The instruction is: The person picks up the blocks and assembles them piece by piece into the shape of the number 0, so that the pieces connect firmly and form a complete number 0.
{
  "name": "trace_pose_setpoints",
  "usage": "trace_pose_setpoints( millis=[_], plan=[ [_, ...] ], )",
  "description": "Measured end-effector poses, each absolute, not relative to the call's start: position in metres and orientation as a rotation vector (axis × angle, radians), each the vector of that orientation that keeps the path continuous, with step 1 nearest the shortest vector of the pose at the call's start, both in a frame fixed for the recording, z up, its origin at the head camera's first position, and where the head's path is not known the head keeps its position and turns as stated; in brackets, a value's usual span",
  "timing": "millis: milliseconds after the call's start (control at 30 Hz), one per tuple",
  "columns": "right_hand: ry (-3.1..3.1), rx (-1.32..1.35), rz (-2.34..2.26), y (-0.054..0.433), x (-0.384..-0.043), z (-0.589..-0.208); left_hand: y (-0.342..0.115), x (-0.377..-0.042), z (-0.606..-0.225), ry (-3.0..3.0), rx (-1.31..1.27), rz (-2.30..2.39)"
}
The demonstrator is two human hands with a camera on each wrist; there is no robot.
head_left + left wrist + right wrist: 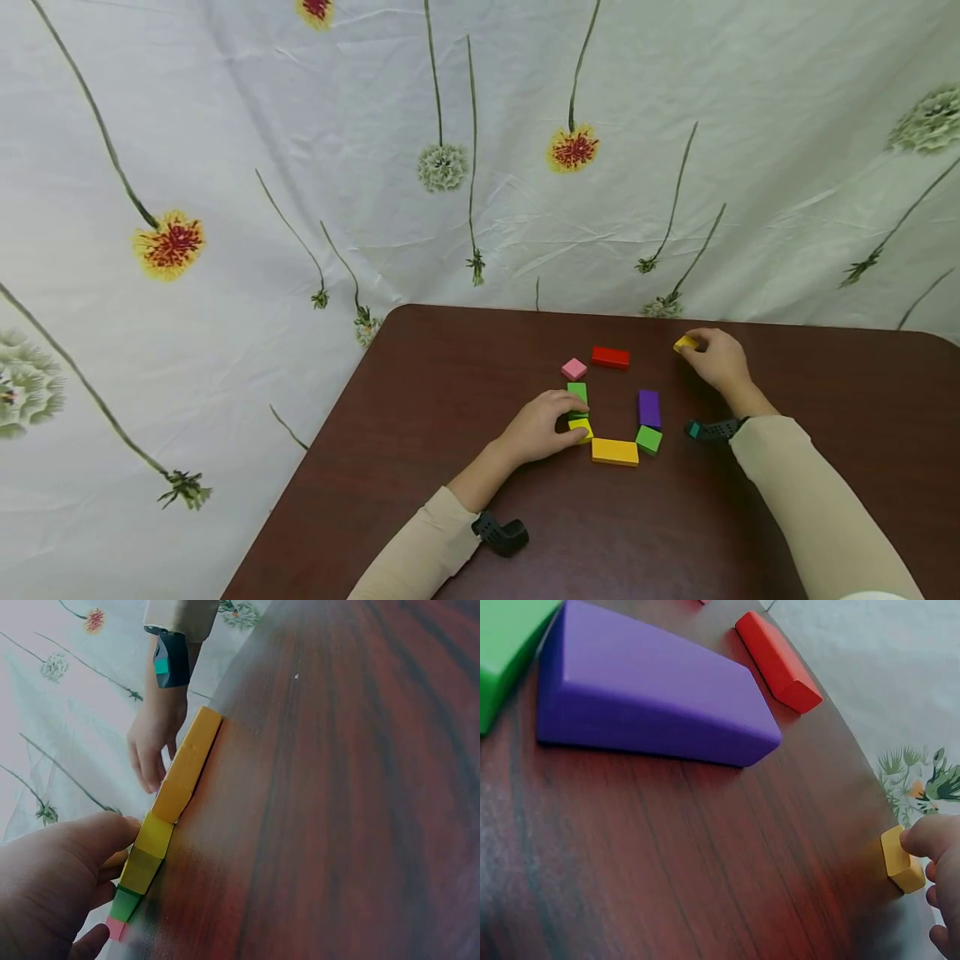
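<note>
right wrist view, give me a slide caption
Right hand pinches a yellow block; a purple block, green block and red block rest on the table.

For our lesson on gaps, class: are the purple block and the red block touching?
Apart: the head view shows dark tabletop between the purple block and the red block.

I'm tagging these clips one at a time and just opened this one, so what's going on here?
On a dark table, a person's right hand pinches a yellow-orange block near the far edge, apart from the other blocks. The left hand touches the yellow block and the long green block; whether it grips them is unclear. Those two form a rough ring with gaps, along with the pink block, red block, purple block, small green block and orange block.
</note>
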State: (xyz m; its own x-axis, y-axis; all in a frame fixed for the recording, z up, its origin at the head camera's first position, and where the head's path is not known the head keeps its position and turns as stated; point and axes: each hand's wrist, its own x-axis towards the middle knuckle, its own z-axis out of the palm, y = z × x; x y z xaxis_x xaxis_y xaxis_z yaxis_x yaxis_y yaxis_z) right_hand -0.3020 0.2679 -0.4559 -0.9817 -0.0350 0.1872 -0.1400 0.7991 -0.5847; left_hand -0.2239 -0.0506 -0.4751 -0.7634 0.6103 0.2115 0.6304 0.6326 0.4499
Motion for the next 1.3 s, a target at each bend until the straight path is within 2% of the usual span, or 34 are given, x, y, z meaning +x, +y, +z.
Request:
trace_pose_setpoints(
  millis=[500,1300],
  plan=[
    [-2.750,0.082,0.949,0.266,-0.295,-0.466,-0.049,-0.223,-0.477,-2.792,-1.061,-0.801],
    [-2.645,0.185,1.061,0.216,-0.249,-0.465,-0.049,-0.224,-0.476,-2.809,-1.042,-0.802]
  ],
)
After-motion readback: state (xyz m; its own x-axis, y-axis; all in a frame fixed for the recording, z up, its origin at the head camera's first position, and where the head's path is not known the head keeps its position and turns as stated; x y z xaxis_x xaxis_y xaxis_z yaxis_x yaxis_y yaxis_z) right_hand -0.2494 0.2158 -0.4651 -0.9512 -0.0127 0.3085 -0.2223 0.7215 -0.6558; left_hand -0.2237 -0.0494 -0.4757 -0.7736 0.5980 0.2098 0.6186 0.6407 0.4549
